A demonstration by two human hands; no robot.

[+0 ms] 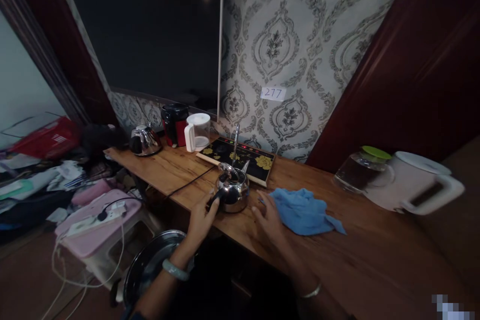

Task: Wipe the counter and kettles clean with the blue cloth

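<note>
Near the front edge of the tabletop [375, 260], just ahead of a black induction plate with gold flowers [258, 161]: a small steel kettle [234, 191], upright, lid on, spout toward the wall. Left hand [200, 220] curled on the kettle's dark handle, grip closed around it as far as can be seen, jade bangle on the wrist. Right hand [268, 217] flat and empty, fingers spread, resting on the wood just right of the kettle and touching the near edge of a crumpled blue cloth [303, 210].

To do this well, by judgement: keep the kettle level, hold firm on the handle, mind the black cord [187, 186] running leftward off the edge, keep the cloth clear of the base.

Further out: a clear jug with white handle [197, 131], a red and black appliance [174, 122] and a second steel kettle [144, 141] along the wall; a glass pot with a green lid [362, 170] touching a white jug [416, 182] at far right; a pink stool bearing a power strip [93, 217] and a steel basin [150, 262] below.
</note>
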